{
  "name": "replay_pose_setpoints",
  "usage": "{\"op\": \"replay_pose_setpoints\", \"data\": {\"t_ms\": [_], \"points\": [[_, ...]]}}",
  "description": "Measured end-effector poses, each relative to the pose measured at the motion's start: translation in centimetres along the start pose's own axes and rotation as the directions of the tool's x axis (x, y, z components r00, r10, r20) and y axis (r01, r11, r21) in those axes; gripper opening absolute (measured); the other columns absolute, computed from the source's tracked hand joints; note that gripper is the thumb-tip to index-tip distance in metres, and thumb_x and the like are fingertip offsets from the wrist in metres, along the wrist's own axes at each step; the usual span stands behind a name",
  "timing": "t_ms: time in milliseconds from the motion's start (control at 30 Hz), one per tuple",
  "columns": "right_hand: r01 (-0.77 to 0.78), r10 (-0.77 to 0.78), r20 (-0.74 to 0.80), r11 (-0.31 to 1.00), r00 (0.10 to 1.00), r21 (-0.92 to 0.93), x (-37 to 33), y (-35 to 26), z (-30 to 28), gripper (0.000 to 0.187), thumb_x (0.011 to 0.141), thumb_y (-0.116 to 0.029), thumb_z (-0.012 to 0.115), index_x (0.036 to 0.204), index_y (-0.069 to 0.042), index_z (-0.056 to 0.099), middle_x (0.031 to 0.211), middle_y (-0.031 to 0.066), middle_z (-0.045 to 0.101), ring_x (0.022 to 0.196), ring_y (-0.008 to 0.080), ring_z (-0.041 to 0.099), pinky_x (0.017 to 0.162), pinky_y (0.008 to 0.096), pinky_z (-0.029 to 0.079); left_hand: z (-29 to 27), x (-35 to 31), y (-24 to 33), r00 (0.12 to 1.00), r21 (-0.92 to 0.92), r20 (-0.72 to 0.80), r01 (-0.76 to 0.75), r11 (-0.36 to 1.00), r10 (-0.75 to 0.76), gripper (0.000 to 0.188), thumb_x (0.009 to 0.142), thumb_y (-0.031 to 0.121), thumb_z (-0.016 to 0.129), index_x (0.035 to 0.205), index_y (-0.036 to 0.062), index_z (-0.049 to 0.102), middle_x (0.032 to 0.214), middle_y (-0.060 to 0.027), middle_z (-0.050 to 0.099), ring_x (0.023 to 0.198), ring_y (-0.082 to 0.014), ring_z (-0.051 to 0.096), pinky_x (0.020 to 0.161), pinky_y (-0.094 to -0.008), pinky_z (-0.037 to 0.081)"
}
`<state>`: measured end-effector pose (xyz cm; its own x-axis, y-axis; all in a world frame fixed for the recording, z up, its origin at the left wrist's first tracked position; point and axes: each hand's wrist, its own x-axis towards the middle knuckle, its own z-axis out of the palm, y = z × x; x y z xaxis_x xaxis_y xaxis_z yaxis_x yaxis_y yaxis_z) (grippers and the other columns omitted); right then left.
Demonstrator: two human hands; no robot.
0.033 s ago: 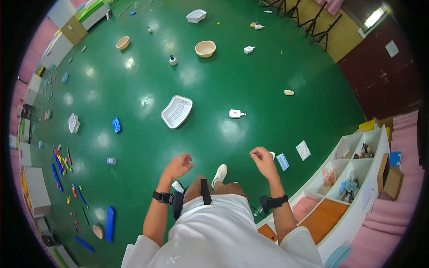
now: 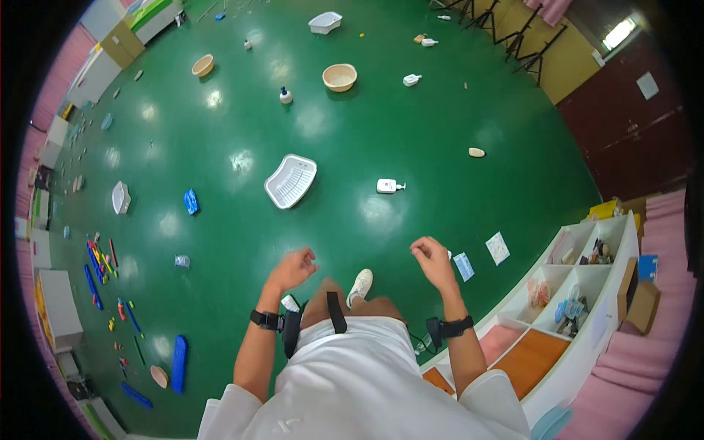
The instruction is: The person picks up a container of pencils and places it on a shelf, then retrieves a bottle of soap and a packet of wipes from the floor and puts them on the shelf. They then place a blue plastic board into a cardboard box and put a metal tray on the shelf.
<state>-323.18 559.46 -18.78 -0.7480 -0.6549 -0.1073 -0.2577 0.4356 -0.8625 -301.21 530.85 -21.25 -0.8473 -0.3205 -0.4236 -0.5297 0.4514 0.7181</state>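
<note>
My left hand [image 2: 293, 268] hangs over the floor in front of me, fingers loosely curled and nothing seen in it. My right hand [image 2: 433, 259] is raised to the right, likewise loosely bent and without any object. Ahead, between the two, lie a white slatted basin-like tray [image 2: 291, 181] and a white pump bottle [image 2: 389, 186] on its side. Beside the right hand are a light blue packet [image 2: 463, 267] and a pale patterned sheet [image 2: 497, 248]. A white bottle [image 2: 290, 303], partly hidden, lies by my left wrist.
A white shelf unit [image 2: 584, 345] with filled compartments stands close on my right. Beige basins [image 2: 339, 78], a blue packet [image 2: 191, 202] and a pump bottle [image 2: 285, 95] are spread over the green floor. Colourful sticks [image 2: 95, 260] lie at left; tripods [image 2: 517, 37] stand far right.
The view has shifted very slightly. Both hands keep nearly the same pose, and nothing has been picked up or put down.
</note>
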Motion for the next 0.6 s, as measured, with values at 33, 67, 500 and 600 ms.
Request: {"op": "replay_pose_setpoints", "data": {"t_ms": [33,67,500,600], "points": [[-0.036,0.036,0.024,0.999,0.999,-0.018,2.6,-0.3,-0.3,0.009,0.085,-0.007,0.059,0.088,0.001,0.061,0.082,0.0113,0.060,0.075,0.0210,0.062,0.070,0.0306,0.049,-1.2,2.0,0.5,1.000,-0.005,0.000,-0.002,1.000,0.002,0.027,0.079,0.019,0.069,0.095,-0.0013,0.060,0.076,-0.0135,0.065,0.072,-0.0250,0.063,0.067,-0.0363,0.050],[-0.042,0.042,0.034,0.999,0.999,-0.021,4.3,-0.1,-0.3,0.009,0.085,-0.007,0.059,0.088,0.001,0.061,0.082,0.0113,0.060,0.075,0.0210,0.062,0.070,0.0306,0.049,-2.1,3.7,0.9,1.000,-0.009,0.002,-0.005,1.000,0.006,0.027,0.080,0.018,0.069,0.096,-0.0018,0.060,0.075,-0.0124,0.064,0.070,-0.0231,0.062,0.066,-0.0353,0.050],[-0.253,0.265,-0.124,0.961,0.956,0.109,22.3,1.4,-2.3,0.009,0.084,-0.006,0.060,0.088,0.001,0.060,0.083,0.0099,0.061,0.076,0.0191,0.061,0.071,0.0301,0.049,-10.3,31.4,6.3,0.943,0.150,0.295,-0.202,0.968,0.151,0.026,0.077,0.019,0.068,0.094,0.0004,0.061,0.081,-0.0167,0.066,0.078,-0.0325,0.065,0.070,-0.0401,0.051],[-0.296,0.332,-0.217,0.938,0.918,0.182,23.7,2.7,-3.7,0.008,0.084,-0.006,0.060,0.088,0.001,0.060,0.083,0.0101,0.061,0.076,0.0194,0.062,0.071,0.0302,0.050,-10.6,37.5,9.5,0.902,0.173,0.379,-0.287,0.942,0.205,0.026,0.077,0.018,0.069,0.093,-0.0002,0.061,0.080,-0.0165,0.066,0.078,-0.0322,0.065,0.070,-0.0400,0.051]]}}
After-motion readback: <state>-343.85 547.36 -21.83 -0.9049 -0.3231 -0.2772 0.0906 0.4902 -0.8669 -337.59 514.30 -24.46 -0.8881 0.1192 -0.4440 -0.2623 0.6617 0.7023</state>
